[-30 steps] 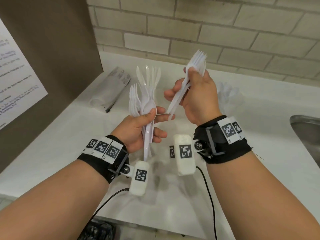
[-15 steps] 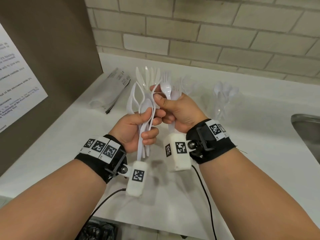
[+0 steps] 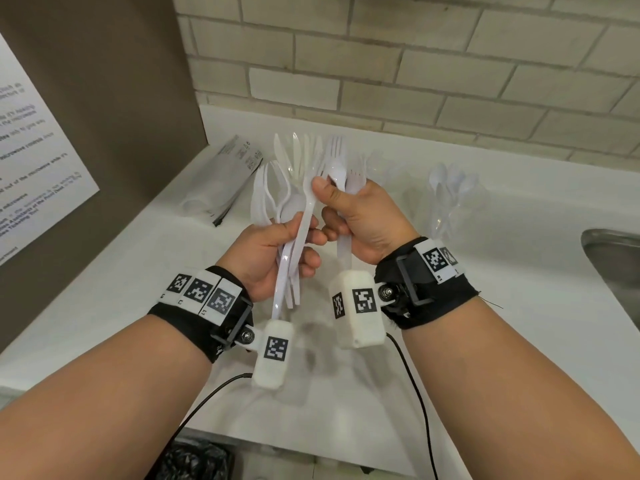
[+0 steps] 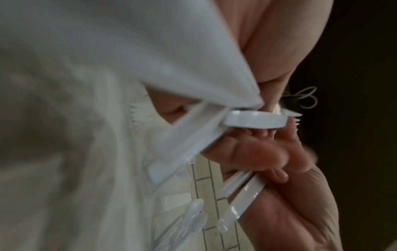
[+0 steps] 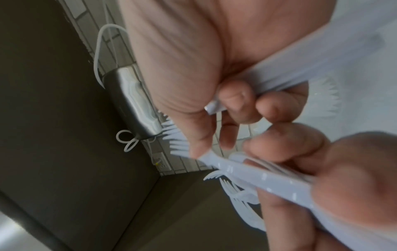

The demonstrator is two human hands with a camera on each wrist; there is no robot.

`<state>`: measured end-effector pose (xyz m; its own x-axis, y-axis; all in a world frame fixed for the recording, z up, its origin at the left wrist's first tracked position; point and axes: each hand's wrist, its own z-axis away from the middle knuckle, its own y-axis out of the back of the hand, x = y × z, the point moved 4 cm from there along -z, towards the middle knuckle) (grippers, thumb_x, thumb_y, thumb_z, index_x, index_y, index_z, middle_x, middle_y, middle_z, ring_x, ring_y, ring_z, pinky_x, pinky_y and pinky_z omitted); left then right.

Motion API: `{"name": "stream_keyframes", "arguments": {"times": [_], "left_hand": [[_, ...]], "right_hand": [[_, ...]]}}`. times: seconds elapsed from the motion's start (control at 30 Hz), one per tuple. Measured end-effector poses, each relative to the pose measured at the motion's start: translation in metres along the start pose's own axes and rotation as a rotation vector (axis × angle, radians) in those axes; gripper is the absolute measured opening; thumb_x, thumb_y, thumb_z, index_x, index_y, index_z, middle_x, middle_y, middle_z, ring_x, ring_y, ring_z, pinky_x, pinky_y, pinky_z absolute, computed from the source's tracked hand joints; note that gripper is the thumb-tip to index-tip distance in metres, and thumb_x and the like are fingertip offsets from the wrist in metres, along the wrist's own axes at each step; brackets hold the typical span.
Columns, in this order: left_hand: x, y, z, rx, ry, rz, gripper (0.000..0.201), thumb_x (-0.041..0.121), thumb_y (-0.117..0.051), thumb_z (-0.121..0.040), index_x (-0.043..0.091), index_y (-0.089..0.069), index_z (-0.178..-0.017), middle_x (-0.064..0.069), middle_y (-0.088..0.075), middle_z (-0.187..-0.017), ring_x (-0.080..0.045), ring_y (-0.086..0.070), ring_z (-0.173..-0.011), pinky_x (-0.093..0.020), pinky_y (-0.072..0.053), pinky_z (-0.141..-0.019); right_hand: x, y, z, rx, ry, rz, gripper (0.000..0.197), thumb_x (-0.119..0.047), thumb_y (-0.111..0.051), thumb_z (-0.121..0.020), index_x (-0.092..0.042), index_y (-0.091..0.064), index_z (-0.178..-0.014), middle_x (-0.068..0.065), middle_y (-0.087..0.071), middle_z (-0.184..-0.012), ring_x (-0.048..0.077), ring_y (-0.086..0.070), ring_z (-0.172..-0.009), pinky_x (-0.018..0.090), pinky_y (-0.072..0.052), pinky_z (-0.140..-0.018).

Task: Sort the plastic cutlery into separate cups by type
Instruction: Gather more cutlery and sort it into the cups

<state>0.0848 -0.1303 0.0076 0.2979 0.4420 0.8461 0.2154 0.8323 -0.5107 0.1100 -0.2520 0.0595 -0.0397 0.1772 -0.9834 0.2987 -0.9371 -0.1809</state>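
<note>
My left hand [image 3: 277, 251] grips a mixed bundle of white plastic cutlery [image 3: 294, 188], with forks, knives and spoons fanning upward and handles sticking out below the palm. Right beside it, my right hand [image 3: 360, 216] holds a few white forks [image 3: 341, 161] against its palm, and its thumb presses on one fork's neck in the left bundle. In the left wrist view the handles [image 4: 193, 135] cross in front of the fingers. The right wrist view shows fork tines [image 5: 174, 139] past the thumb. A clear cup with spoons [image 3: 446, 199] stands at the back right. Another clear cup [image 3: 384, 168] is faint behind my hands.
A flat pack of plastic sleeves [image 3: 225, 181] lies on the white counter [image 3: 104, 282] at the back left. A brown panel with a printed notice [image 3: 34, 161] walls the left side. A steel sink [image 3: 620, 268] opens at the right. Brick wall behind.
My right hand came down and leftward with its forks from a raised position until it met the left bundle. Its thumb now lies on a fork there. The left hand stayed nearly in place.
</note>
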Motion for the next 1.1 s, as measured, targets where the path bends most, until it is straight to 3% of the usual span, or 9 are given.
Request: {"name": "stream_keyframes", "arguments": {"times": [0.07, 0.13, 0.27, 0.4, 0.53, 0.83, 0.93, 1.03, 1.1], "left_hand": [[0.002, 0.003, -0.001, 0.063, -0.037, -0.047, 0.027, 0.023, -0.046, -0.098, 0.007, -0.065, -0.088, -0.006, -0.070, -0.073, -0.020, -0.066, -0.056, -0.028, -0.054, -0.052], [0.004, 0.005, -0.002, 0.097, -0.065, -0.073, 0.024, 0.022, -0.048, -0.098, 0.005, -0.063, -0.091, -0.007, -0.069, -0.073, -0.022, -0.067, -0.059, -0.032, -0.057, -0.056], [0.003, 0.006, -0.004, 0.183, -0.097, -0.203, 0.019, 0.024, -0.050, -0.099, 0.008, -0.059, -0.099, -0.005, -0.066, -0.071, -0.020, -0.064, -0.054, -0.031, -0.056, -0.055], [0.004, 0.005, -0.005, 0.271, -0.158, -0.379, 0.017, 0.025, -0.053, -0.098, 0.009, -0.059, -0.097, -0.002, -0.049, -0.064, -0.016, -0.041, -0.047, -0.028, -0.039, -0.048], [0.011, -0.005, -0.003, 0.214, -0.234, -0.487, 0.012, 0.026, -0.051, -0.098, 0.016, -0.054, -0.093, -0.001, -0.042, -0.064, -0.013, -0.039, -0.052, -0.026, -0.037, -0.049], [0.007, -0.006, 0.002, 0.210, -0.217, -0.596, 0.020, 0.025, -0.054, -0.097, 0.011, -0.052, -0.082, -0.001, -0.050, -0.058, -0.013, -0.046, -0.045, -0.024, -0.042, -0.045], [0.003, -0.004, 0.004, 0.238, -0.199, -0.605, 0.024, 0.024, -0.054, -0.097, 0.011, -0.049, -0.077, -0.001, -0.049, -0.056, -0.013, -0.046, -0.044, -0.025, -0.042, -0.046], [0.004, -0.001, 0.003, 0.293, -0.179, -0.601, 0.019, 0.025, -0.053, -0.096, 0.014, -0.048, -0.081, -0.001, -0.048, -0.057, -0.015, -0.047, -0.044, -0.028, -0.043, -0.047], [0.006, 0.003, 0.000, 0.354, -0.175, -0.620, 0.016, 0.028, -0.052, -0.094, 0.013, -0.048, -0.089, -0.002, -0.045, -0.061, -0.016, -0.042, -0.046, -0.027, -0.038, -0.046]], "right_hand": [[-0.003, 0.004, -0.001, 0.086, 0.005, 0.005, 0.013, -0.019, -0.057, -0.095, -0.006, -0.057, -0.095, 0.014, -0.066, -0.078, 0.013, -0.032, -0.039, 0.026, -0.032, -0.044], [-0.007, 0.010, -0.003, 0.202, 0.028, 0.037, 0.013, -0.019, -0.053, -0.097, -0.006, -0.054, -0.099, 0.008, -0.071, -0.071, 0.015, -0.037, -0.040, 0.026, -0.033, -0.044], [-0.015, 0.015, -0.003, 0.305, 0.073, 0.082, 0.011, -0.020, -0.049, -0.097, -0.013, -0.047, -0.105, 0.004, -0.052, -0.058, 0.017, -0.048, -0.045, 0.034, -0.051, -0.054], [-0.019, 0.008, 0.001, 0.257, 0.076, 0.247, 0.020, -0.037, -0.053, -0.096, -0.017, -0.049, -0.100, 0.004, -0.045, -0.061, 0.015, -0.035, -0.042, 0.026, -0.034, -0.043], [-0.008, 0.004, 0.001, 0.227, 0.026, 0.283, 0.022, -0.020, -0.076, -0.081, -0.005, -0.065, -0.094, -0.007, -0.056, -0.054, 0.013, -0.039, -0.040, 0.025, -0.031, -0.041], [-0.015, -0.006, 0.001, 0.319, 0.078, 0.175, 0.008, -0.013, -0.063, -0.090, -0.006, -0.062, -0.094, 0.009, -0.065, -0.072, 0.014, -0.042, -0.041, 0.025, -0.033, -0.042], [-0.024, -0.004, -0.002, 0.394, 0.120, 0.030, 0.010, -0.015, -0.052, -0.095, -0.008, -0.057, -0.101, 0.012, -0.073, -0.077, 0.018, -0.059, -0.054, 0.022, -0.033, -0.042], [-0.037, 0.001, -0.002, 0.462, 0.226, -0.053, 0.022, -0.013, -0.044, -0.098, -0.003, -0.049, -0.117, 0.011, -0.067, -0.064, 0.027, -0.071, -0.067, 0.026, -0.048, -0.046], [-0.039, -0.001, 0.000, 0.429, 0.257, 0.006, 0.026, -0.014, -0.043, -0.099, -0.004, -0.045, -0.123, 0.009, -0.058, -0.061, 0.027, -0.067, -0.054, 0.036, -0.057, -0.054]]}}
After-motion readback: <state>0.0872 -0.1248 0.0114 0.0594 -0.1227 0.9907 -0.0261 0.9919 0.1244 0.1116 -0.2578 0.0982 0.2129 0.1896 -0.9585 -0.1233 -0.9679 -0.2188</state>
